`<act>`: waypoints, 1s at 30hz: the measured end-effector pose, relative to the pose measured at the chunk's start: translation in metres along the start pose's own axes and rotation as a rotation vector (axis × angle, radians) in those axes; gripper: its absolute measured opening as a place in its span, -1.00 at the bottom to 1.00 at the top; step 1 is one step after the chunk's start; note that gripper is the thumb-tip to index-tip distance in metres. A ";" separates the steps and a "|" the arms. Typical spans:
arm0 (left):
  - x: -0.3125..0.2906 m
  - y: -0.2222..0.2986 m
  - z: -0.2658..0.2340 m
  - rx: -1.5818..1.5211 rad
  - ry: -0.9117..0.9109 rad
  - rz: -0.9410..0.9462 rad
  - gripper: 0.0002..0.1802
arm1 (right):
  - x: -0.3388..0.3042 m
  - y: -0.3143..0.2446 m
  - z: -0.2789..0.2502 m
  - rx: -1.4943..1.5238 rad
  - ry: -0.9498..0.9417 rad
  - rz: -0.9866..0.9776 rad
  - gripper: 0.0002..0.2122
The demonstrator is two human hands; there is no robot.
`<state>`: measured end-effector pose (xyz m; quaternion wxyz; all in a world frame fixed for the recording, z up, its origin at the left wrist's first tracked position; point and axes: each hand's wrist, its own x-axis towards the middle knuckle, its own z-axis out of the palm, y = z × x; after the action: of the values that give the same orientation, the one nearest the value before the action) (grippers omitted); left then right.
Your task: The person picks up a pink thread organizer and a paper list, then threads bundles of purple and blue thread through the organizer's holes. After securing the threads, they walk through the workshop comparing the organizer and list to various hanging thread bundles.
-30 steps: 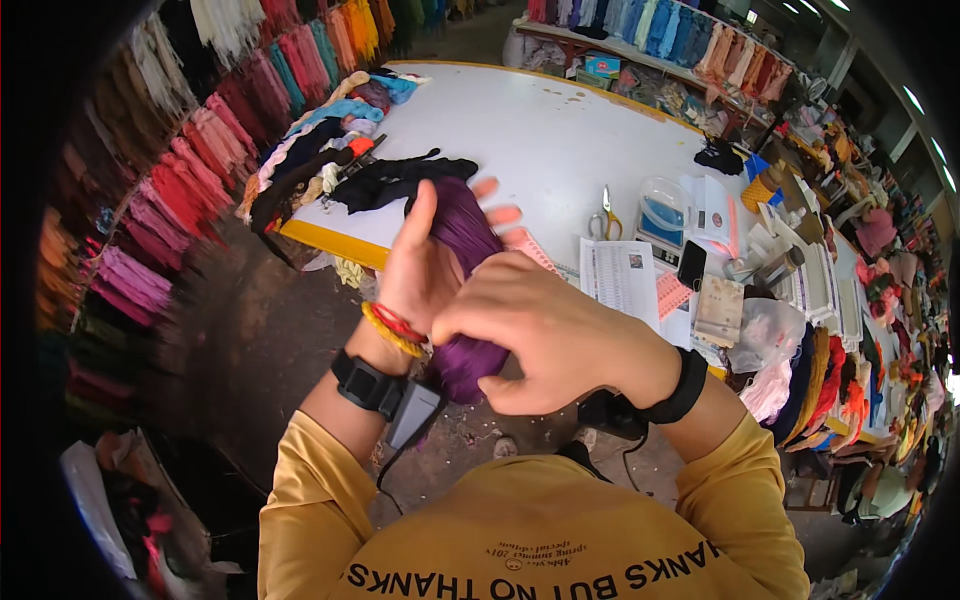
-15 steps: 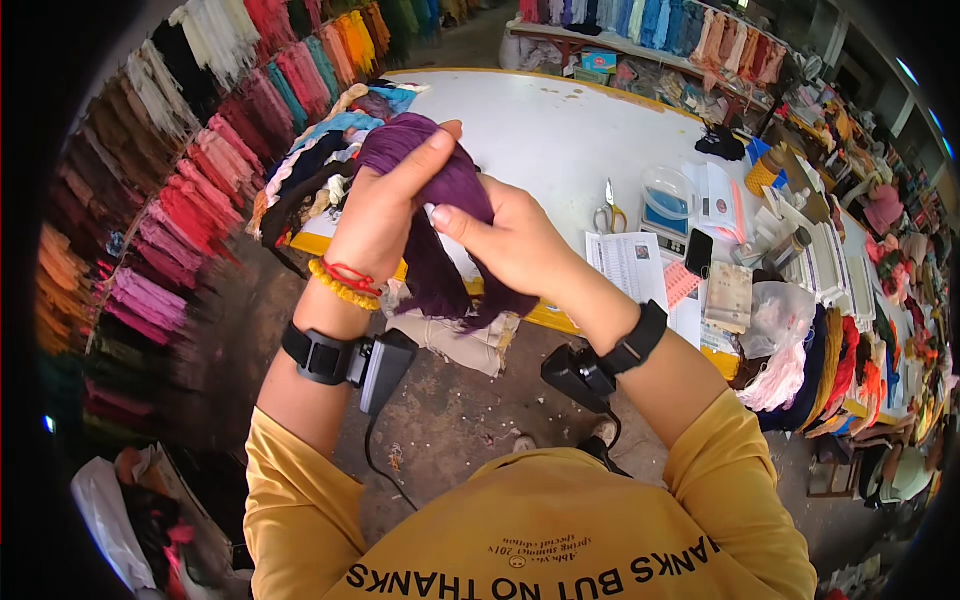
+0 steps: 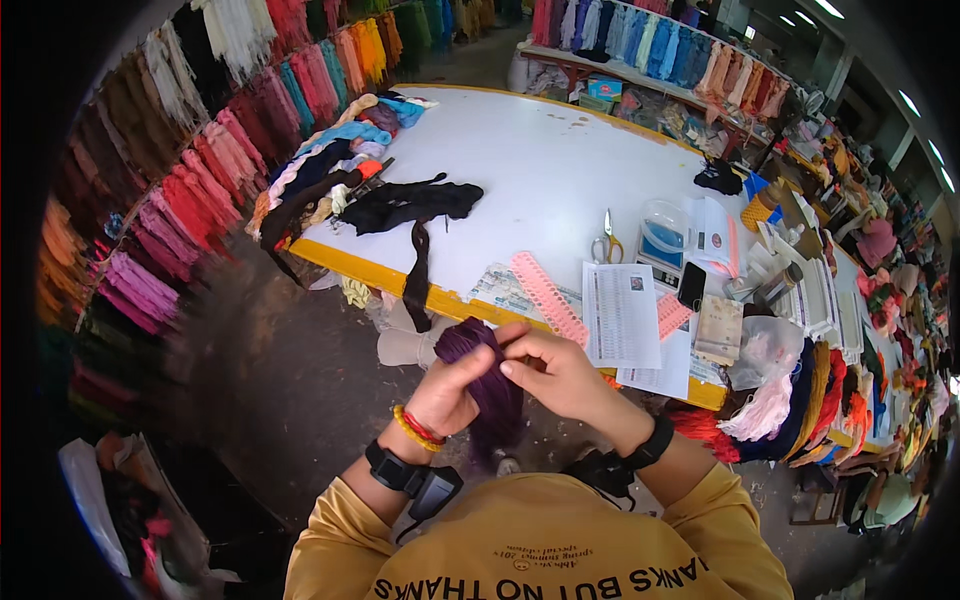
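Note:
A dark purple skein of yarn (image 3: 497, 405) hangs in front of my body, below the table's near edge. My left hand (image 3: 447, 395) is closed round it from the left, thumb lying along its top. From the right, my right hand (image 3: 553, 372) pinches the upper part of the skein between thumb and fingers. The ends of the strands hang down toward my shirt. Behind my hands, black yarn (image 3: 425, 203) lies on the white table (image 3: 550, 140), and one dark strip (image 3: 417, 285) droops over its yellow edge.
Scissors (image 3: 607, 240), printed sheets (image 3: 622, 325), a pink punched card (image 3: 548, 298), a scale with a clear bowl (image 3: 662, 235) and a phone (image 3: 691, 286) lie on the table's right part. Mixed yarn (image 3: 325, 165) is heaped at its left end. Colourful skeins (image 3: 190, 200) hang along the left.
Both hands have come down and toward my body with the purple skein, from over the table to in front of its edge. The black yarn on the table is now uncovered.

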<state>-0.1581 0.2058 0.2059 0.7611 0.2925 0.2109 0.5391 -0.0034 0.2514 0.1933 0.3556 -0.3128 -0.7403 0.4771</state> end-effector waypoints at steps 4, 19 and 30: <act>0.004 -0.010 -0.003 0.184 0.160 0.025 -0.67 | -0.010 0.007 -0.001 0.134 0.018 0.075 -0.90; 0.003 -0.016 0.001 0.136 0.300 0.028 -0.69 | -0.024 -0.002 -0.003 0.055 -0.008 0.212 -0.88; 0.002 -0.015 0.004 0.109 0.327 0.054 -0.68 | -0.028 0.004 -0.004 0.101 0.014 0.255 -0.90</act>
<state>-0.1440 0.2033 0.1986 0.6848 0.2474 0.3531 0.5875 0.0153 0.2323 0.1842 0.3126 -0.3896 -0.6668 0.5530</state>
